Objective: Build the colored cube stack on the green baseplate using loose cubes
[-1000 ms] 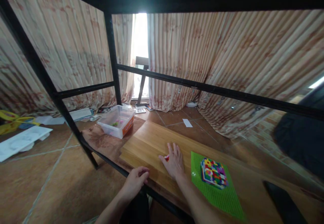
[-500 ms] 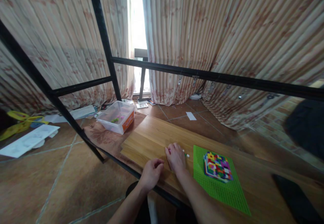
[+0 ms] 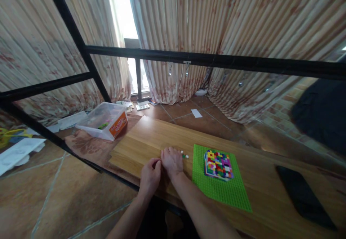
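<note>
Below the middle of the frame, just left of centre, left hand at the near side of a wooden table. Curls fingers inward, with thumb and forefinger drawn together; cannot tell whether gripping anything between them. Immediately to the right, right hand, back upward, low over the tabletop. Bends fingers down and under, tips mostly hidden; cannot tell whether closed on a piece. Fingertips of the left beside the thumb side of the right, too small there to tell touching from just apart.

Just to the right of the right hand, near the centre of the frame, a few small bricks, white and green, loose on the wood. Right of centre, a green baseplate, flat on the table. On its upper part, a low block of bricks, with a mixed top of red, yellow, blue, green, purple and white. At lower right, a dark flat slab on the table.

Left of centre, a clear plastic box with an orange label, on brown cloth; inside, green pieces. Across the upper frame, black metal bars before patterned curtains. Above centre, a white sheet of paper on the tiled floor.
</note>
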Tool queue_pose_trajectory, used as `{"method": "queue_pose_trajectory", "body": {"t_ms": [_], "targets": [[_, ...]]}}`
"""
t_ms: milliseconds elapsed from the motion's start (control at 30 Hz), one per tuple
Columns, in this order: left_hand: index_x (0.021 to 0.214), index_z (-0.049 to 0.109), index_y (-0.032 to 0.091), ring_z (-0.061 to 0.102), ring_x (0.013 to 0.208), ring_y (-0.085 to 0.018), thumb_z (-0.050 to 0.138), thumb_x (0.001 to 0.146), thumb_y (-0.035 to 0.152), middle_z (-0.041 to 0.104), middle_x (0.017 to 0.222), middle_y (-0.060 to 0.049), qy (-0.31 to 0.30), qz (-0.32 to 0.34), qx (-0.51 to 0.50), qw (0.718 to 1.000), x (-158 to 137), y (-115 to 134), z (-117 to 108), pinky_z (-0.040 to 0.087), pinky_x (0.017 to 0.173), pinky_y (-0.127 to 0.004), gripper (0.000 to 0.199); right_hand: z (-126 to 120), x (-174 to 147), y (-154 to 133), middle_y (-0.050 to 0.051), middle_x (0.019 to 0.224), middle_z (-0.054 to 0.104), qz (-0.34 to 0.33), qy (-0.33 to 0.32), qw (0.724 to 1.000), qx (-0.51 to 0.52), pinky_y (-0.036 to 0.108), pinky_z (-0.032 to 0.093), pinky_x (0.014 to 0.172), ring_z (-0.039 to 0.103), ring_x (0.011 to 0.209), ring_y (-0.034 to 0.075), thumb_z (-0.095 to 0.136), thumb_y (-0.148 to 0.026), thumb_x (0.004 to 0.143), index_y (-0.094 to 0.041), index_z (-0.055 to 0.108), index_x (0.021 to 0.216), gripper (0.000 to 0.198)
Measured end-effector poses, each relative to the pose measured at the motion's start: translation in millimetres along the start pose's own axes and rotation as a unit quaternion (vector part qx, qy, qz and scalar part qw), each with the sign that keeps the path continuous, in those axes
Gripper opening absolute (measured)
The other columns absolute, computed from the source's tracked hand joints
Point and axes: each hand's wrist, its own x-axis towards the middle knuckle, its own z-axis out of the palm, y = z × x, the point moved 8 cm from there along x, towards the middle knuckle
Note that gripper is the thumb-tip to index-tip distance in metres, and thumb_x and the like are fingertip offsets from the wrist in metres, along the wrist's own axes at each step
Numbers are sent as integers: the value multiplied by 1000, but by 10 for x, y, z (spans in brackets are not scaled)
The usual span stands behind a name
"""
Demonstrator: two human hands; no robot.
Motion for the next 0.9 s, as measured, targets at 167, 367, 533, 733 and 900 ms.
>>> {"method": "queue_pose_trajectory", "body": {"t_ms": [167,367,533,733,900], "targets": [[80,64,18,61,73,-19,47,84,33,67,75,-3,56,14,18,998,18,114,2,44,72,-29,23,28,-21,-5,12,90,65,-21,-14,1000,18,33,41,72,62,86,24,33,-26,99,-16,61,88,32],[81,63,19,60,72,-18,48,84,34,67,74,-2,76,14,25,997,36,74,-29,44,71,-27,21,45,-40,-44,10,88,66,-56,-18,997,46,30,43,66,63,82,22,31,-34,100,-17,56,91,32],[88,65,19,63,79,-20,49,84,34,69,83,-4,83,13,12,996,31,33,-57,44,77,-29,22,19,-57,-62,8,83,67,-86,3,991,100,27,43,66,64,77,20,32,-38,100,-18,56,86,34],[83,65,19,61,67,-19,55,81,38,67,73,-3,86,-35,-120,988,10,-16,40,45,64,-28,21,-63,-62,85,5,69,67,-55,68,973,215,24,36,58,62,64,17,38,-39,98,-20,56,70,38],[87,63,17,59,63,-14,63,77,39,63,72,-1,123,-79,-348,926,-34,-5,233,47,61,-25,24,-234,66,371,2,52,54,34,147,922,356,24,32,51,52,50,14,27,-50,96,-22,44,60,50]]}}
